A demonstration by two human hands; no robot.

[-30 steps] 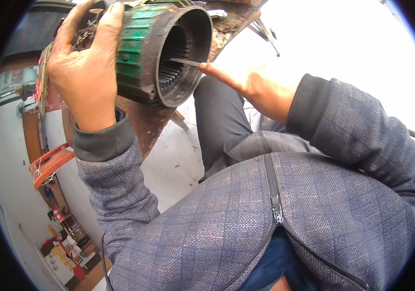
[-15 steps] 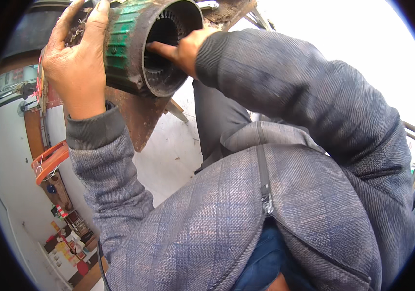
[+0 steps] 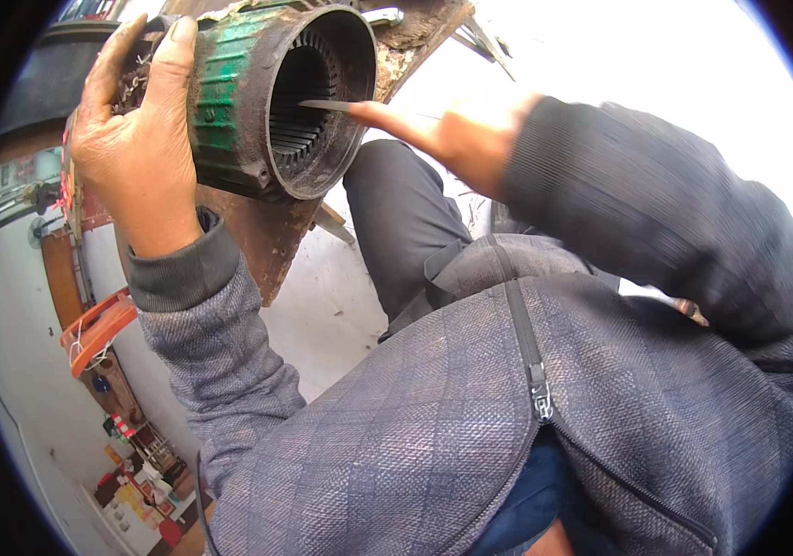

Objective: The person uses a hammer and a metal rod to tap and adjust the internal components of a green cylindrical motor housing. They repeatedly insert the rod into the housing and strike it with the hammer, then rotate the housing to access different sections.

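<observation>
A green, rusty motor housing point(image 3: 220, 107) lies on its side at the upper left, its round mouth turned toward me. Inside it the slotted stator core point(image 3: 296, 144) shows as a ring of dark teeth. My left hand point(image 3: 137, 139) grips the housing's left end, thumb along the rim and fingers reaching over it. In my right hand point(image 3: 470, 139), blurred by motion, is a thin flat strip point(image 3: 324, 106) pinched along the forefinger. The strip's tip points into the housing's mouth; whether it touches the core I cannot tell. Frayed bits at the left end are partly hidden by my left hand.
Under the housing is a worn, rusty brown bench point(image 3: 262, 232) with a ragged edge. My dark trouser leg point(image 3: 396, 208) is close beside it. An orange plastic stool point(image 3: 100, 329) stands at the left, and farther down lie several small items by the wall.
My right hand has drawn back to the right out of the housing's mouth, bringing the thin strip into view. The housing and my left hand have shifted slightly left and down in the picture.
</observation>
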